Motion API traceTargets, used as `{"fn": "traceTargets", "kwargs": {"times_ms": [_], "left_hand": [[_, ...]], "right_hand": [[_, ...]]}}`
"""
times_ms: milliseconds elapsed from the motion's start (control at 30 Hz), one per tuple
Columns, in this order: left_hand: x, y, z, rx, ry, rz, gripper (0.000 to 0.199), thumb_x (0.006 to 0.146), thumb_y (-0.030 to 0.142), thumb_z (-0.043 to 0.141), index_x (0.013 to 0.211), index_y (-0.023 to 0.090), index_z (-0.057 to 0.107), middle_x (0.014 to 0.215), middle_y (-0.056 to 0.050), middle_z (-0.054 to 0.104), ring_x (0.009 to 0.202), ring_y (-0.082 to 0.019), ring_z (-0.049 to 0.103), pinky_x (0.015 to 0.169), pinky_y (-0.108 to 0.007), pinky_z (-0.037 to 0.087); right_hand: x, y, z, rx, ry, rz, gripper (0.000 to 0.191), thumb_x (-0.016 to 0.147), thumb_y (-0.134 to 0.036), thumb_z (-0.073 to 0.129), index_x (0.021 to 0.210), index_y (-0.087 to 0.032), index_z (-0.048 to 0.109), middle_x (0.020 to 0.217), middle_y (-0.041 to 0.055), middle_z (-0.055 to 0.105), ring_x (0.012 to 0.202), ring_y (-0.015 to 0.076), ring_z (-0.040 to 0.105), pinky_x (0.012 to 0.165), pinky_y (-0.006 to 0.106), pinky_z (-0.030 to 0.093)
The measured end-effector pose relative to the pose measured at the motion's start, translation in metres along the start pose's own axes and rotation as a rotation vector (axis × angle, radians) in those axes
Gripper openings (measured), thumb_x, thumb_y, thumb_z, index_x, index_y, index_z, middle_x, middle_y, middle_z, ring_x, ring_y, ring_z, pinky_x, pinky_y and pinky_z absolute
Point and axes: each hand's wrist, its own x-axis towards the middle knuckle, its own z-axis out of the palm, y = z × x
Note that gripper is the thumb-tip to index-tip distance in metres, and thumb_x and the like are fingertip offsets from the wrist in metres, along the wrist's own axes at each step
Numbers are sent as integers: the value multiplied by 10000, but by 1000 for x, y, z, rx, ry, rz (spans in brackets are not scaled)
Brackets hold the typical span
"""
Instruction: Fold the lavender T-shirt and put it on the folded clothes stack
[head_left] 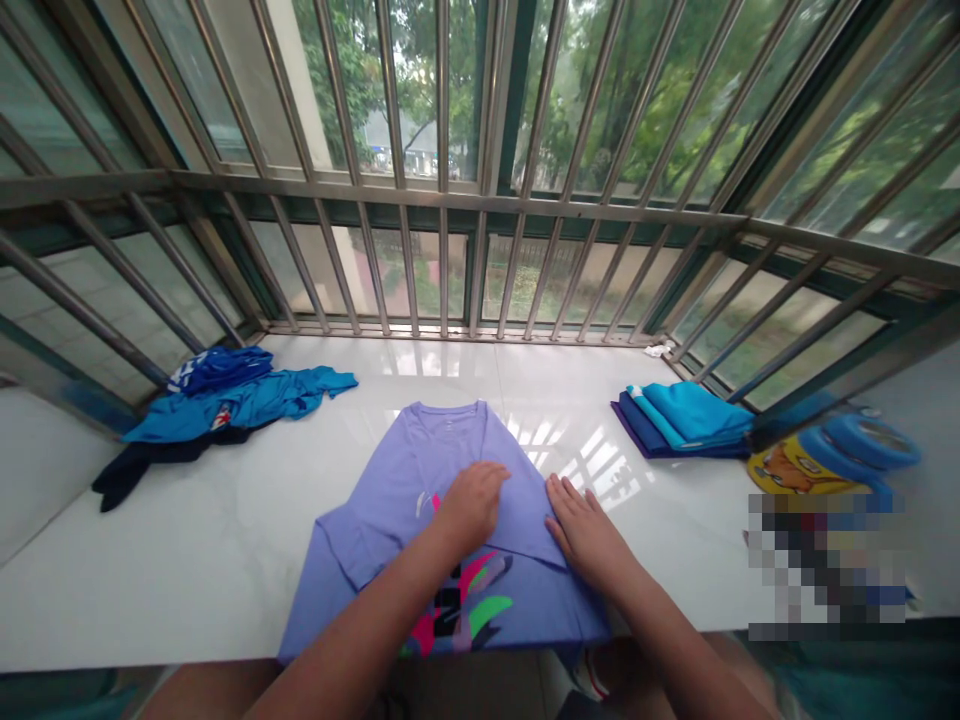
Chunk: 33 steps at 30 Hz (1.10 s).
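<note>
A light purple shirt with a colourful print lies spread on the white marble surface, its collar toward the window and its lower part at the front edge. My left hand rests over the middle of the shirt with its fingers curled together; whether cloth is pinched in them is hidden. Flat on the shirt's right edge lies my right hand, its fingers stretched out and slightly apart. One sleeve lies folded at the left side of the shirt.
Crumpled blue and dark clothes lie at the left. At the right is a folded stack of blue and purple cloth, beside a yellow container with a blue lid. Metal bars run along the window; a blurred-out patch covers the right front.
</note>
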Motion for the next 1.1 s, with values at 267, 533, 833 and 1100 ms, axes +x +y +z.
{"fn": "traceTargets", "kwargs": {"times_ms": [267,533,833,1100], "left_hand": [[33,-159,-118,202,33,-599,308,1013,280,514,1112,134,765,1185,-190,776,1128,-312,711,1030,-415,530],[75,-192,-116,153,-94,-690,186,844,343,802,886,172,743,946,-94,792,946,-258,739,822,-296,522],[2,-141,-153,48,106,-377,163,968,321,622,1041,230,735,1110,-61,783,1111,-248,689,1029,-370,533],[-136,-84,-117,107,-147,-139,437,913,140,528,1233,335,754,1234,-31,809,1176,-261,738,1199,-478,501]], "right_hand": [[114,-33,-67,206,114,122,330,1084,-298,520,1303,-206,749,1310,140,737,1266,304,654,1116,412,467],[255,-70,-70,380,97,241,191,1006,-264,668,1152,-177,756,1091,107,733,1121,254,653,1012,384,471],[168,-59,-94,478,311,-39,112,1027,-220,592,1110,-203,664,1173,100,709,1134,230,619,1051,352,474],[23,-67,-35,289,86,-183,361,884,-61,540,1126,-244,735,1366,114,695,1280,299,639,1111,495,523]]}}
